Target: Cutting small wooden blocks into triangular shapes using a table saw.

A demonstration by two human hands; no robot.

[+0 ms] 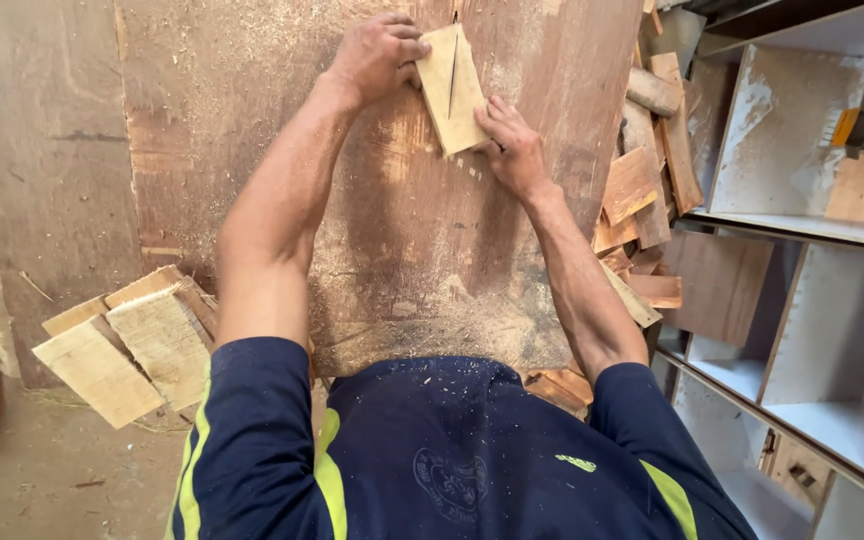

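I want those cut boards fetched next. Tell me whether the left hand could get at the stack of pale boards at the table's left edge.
Probably yes: the stack of pale boards lies uncovered beside the left elbow, nothing across it, but the left hand is pressing the small wood piece.

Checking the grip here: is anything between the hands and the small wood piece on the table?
Nothing visible. The left hand and right hand both touch the wood piece directly on the table.
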